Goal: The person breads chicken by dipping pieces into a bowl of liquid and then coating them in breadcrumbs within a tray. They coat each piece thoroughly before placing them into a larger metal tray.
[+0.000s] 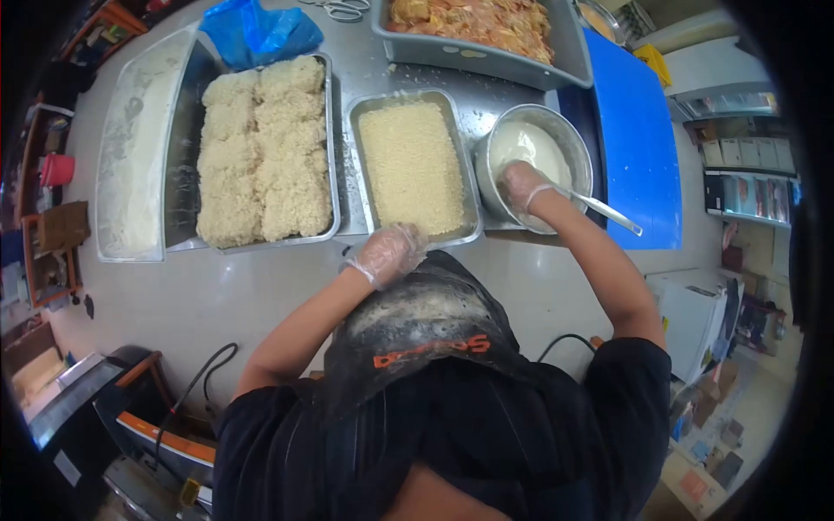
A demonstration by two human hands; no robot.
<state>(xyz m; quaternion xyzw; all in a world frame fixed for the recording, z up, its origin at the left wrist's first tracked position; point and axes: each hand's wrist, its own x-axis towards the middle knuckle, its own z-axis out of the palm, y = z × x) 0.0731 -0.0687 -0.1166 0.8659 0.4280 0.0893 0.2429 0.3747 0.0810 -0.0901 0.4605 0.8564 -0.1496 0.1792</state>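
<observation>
My left hand (391, 254), in a clear plastic glove, is curled at the near edge of a metal tray (472, 195) of pale breadcrumbs (413, 165). What its fingers hold, if anything, is hidden. To the right, my gloved right hand (524, 185) reaches into a round metal pot (584, 143) of white batter (534, 146). Its fingertips are down in the batter and out of sight. A metal-handled utensil (612, 215) leans over the pot's right rim, beside my right wrist.
Left of the crumbs is a deep tray (330, 187) stacked with crumb-coated pieces (261, 156), next to a flour-dusted metal container (130, 165). Behind stand a blue bag (261, 35), scissors (343, 9) and a grey bin (486, 56) of reddish marinated food. A blue board (638, 148) lies right.
</observation>
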